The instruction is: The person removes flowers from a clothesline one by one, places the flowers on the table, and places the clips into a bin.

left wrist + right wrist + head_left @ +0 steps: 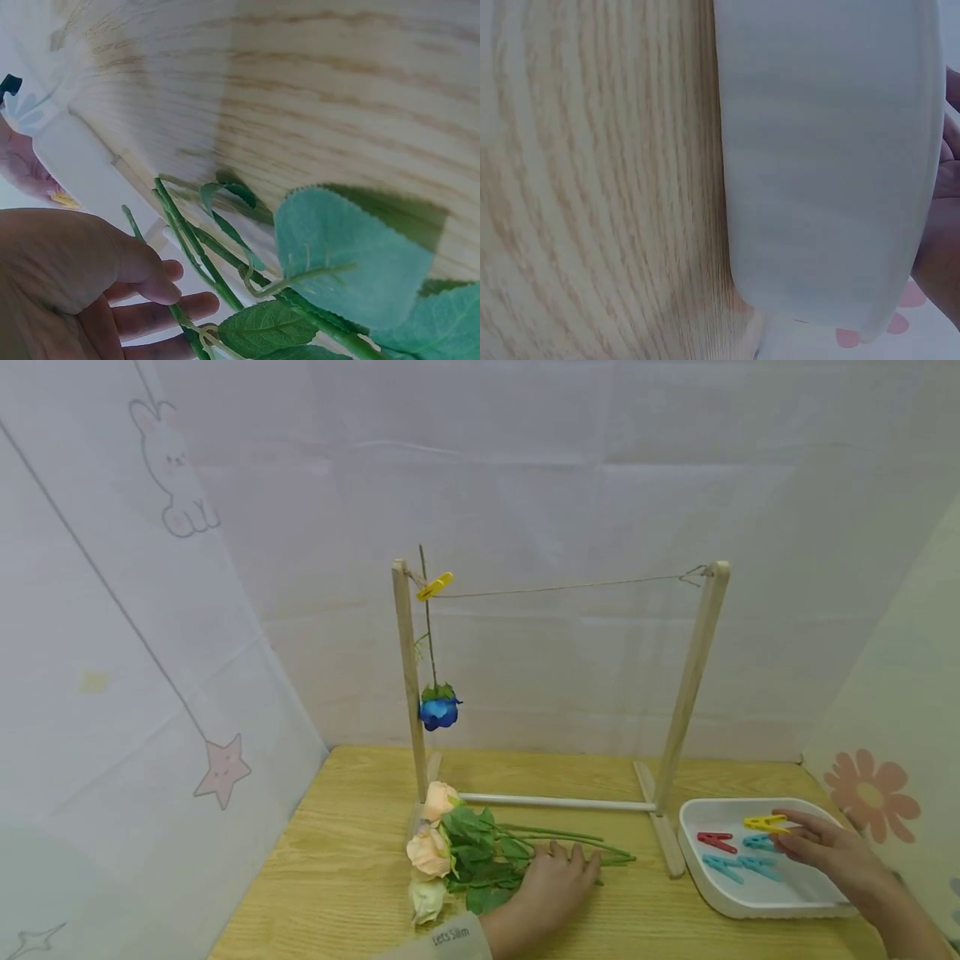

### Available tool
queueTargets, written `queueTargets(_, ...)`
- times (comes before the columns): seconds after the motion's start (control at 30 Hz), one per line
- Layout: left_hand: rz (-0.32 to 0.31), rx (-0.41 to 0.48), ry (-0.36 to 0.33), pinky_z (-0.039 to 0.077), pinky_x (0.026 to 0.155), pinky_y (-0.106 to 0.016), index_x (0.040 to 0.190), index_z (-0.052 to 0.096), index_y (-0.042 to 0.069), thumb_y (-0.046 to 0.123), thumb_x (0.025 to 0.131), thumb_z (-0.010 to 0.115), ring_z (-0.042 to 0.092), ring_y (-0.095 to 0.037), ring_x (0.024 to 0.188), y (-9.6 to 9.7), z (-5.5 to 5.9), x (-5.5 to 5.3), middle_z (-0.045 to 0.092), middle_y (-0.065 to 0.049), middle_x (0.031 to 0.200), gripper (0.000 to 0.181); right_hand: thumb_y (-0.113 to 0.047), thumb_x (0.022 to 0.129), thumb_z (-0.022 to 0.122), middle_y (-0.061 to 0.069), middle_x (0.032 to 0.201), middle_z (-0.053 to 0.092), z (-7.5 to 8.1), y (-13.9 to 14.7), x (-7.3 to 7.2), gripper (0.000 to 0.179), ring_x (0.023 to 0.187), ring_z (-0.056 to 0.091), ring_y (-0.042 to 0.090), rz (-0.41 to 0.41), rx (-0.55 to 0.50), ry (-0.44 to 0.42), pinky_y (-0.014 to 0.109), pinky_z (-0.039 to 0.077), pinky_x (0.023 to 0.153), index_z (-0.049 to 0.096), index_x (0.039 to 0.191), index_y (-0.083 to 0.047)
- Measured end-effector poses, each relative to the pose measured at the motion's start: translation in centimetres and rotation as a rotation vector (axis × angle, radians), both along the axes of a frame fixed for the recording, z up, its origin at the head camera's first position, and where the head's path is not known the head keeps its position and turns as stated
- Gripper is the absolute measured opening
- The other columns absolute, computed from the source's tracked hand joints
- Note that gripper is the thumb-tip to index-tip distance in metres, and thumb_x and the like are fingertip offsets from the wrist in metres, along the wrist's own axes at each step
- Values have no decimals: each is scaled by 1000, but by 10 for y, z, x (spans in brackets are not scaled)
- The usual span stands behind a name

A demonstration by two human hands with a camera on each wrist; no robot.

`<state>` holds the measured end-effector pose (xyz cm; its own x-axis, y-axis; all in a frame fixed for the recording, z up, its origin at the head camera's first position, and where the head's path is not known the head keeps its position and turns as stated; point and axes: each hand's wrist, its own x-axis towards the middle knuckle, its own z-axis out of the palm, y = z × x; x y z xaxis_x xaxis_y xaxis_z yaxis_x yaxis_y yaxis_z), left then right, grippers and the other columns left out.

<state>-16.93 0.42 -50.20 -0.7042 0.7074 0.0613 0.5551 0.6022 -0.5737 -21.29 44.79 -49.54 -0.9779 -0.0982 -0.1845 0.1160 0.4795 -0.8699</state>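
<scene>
In the head view my left hand (558, 885) lies over the green stems of several artificial roses on the table. The left wrist view shows its thumb and fingers pinching one rose stem (182, 319), with leaves (352, 259) alongside. Two peach roses (431, 852) and a cream rose (427, 900) point left. At the right, my right hand (828, 847) pinches a yellow clothespin (765, 823) above the white tray (750, 906). In the right wrist view the tray wall (825, 150) hides most of that hand.
A wooden frame (693, 685) carries a twine line (570, 586). A blue rose (438, 708) hangs upside down from it at the left, clipped by another yellow clothespin (435, 587). A red clothespin (715, 841) and several blue clothespins (722, 867) lie in the tray.
</scene>
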Motion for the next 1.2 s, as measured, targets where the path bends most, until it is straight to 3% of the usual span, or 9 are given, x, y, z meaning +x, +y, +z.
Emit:
queueTargets(0.13,2,-4,10,62,73,-32,150,48,35,43,102,59,69,-15,106,-1,-2,1,63,12,134,50,-25,104,59,7,115,74,-2,1,-3,56,96,67,-3,44,56,7,18,56,80,41,144,9)
queueTargets(0.33,8,2,4,62,72,-31,149,49,35,41,102,59,69,-15,105,0,-3,1,64,12,133,47,-23,104,58,13,111,73,-10,4,-14,58,92,67,4,136,98,-15,24,58,79,39,142,17)
queueTargets(0.57,16,7,-7,62,69,-32,147,51,35,39,104,56,70,-17,102,1,-2,3,65,11,131,43,-14,103,59,8,93,72,-17,5,-20,52,78,63,5,278,196,91,22,56,69,41,131,26)
queueTargets(0.83,16,21,-36,61,70,-31,145,53,36,38,105,55,70,-18,101,1,-4,2,65,10,130,40,-20,102,62,10,95,71,-19,2,-21,56,76,60,5,245,243,43,25,55,67,44,133,22)
queueTargets(0.97,15,34,-12,61,66,-29,142,55,35,39,104,56,71,-17,97,1,-7,-1,68,10,124,38,-19,101,63,13,94,69,-18,0,-20,56,74,59,6,239,222,31,26,54,64,44,133,23)
queueTargets(1.2,66,67,-33,58,65,-25,140,55,33,41,103,57,70,-13,93,2,-12,-14,67,11,122,38,-16,99,65,11,92,69,-15,0,-19,54,70,58,8,225,291,50,25,52,61,45,132,23)
